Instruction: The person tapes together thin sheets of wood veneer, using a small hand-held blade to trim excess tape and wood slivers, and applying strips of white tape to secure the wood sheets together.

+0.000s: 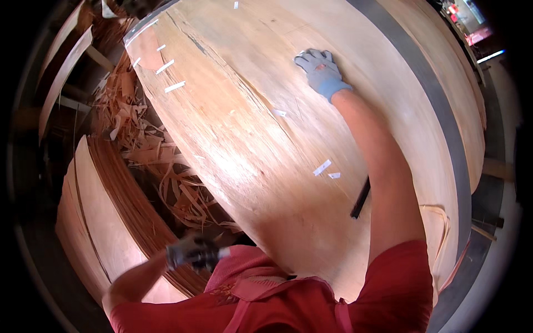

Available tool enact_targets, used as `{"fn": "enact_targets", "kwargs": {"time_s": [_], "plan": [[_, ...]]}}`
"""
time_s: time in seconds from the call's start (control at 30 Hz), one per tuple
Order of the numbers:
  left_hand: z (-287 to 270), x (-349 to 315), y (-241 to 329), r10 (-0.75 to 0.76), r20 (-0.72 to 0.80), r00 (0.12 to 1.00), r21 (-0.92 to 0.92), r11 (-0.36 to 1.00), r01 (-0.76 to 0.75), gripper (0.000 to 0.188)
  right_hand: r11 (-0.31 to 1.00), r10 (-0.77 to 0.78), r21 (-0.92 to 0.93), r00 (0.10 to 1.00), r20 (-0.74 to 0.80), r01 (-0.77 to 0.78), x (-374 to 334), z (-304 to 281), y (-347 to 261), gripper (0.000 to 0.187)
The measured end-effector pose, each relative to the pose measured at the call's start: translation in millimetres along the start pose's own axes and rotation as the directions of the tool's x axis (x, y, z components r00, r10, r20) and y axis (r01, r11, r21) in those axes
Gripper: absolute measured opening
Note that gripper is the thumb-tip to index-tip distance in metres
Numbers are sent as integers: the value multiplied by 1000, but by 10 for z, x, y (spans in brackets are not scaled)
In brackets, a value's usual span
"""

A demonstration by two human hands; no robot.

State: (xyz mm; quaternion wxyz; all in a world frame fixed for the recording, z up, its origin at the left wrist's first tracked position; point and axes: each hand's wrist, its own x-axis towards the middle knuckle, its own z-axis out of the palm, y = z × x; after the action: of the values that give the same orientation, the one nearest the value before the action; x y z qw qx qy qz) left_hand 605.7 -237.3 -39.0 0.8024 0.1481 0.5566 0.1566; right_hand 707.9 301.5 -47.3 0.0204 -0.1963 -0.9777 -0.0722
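Note:
A broad sheet of pale wood veneer (266, 161) lies in front of me, with a long crack and rough, splintered grain on its left part. My right hand (321, 69), in a grey-blue glove, rests on the sheet's far part, fingers spread and bent a little. Down at the left, close to my body, my gloved left hand (194, 252) is blurred by motion. A small white piece (224, 252) shows at its fingertips; whether the hand grips it is unclear. White tape strips (322, 167) are stuck near the crack and at the far left corner.
A black bar (361, 198) lies on the veneer beside my right forearm. Shredded veneer scraps (133, 111) heap up left of the sheet. A stack of veneer (119, 194) stands at the lower left. A dark grey band (433, 94) runs along the right side.

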Motion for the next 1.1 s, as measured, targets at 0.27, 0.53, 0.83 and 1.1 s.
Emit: {"fn": "enact_targets", "kwargs": {"time_s": [0.27, 0.53, 0.83, 1.1], "plan": [[506, -89, -676, -335, -50, 941, 780, 575, 246, 48, 967, 32, 256, 989, -146, 7, -965, -103, -1276, 40], [-177, -18, -1010, 68, -417, 907, 428, 895, 130, 30, 572, 530, 751, 848, -31, -330, -1770, -831, -956, 47], [763, 478, 1190, 969, 163, 184, 912, -77, -402, 43, 597, 781, 322, 625, -23, -735, -3476, -403, -713, 41], [1600, 1495, 1880, 922, 284, 263, 915, -179, -361, 62, -382, 819, 901, 528, 226, 207, -4310, -491, -411, 39]]}}
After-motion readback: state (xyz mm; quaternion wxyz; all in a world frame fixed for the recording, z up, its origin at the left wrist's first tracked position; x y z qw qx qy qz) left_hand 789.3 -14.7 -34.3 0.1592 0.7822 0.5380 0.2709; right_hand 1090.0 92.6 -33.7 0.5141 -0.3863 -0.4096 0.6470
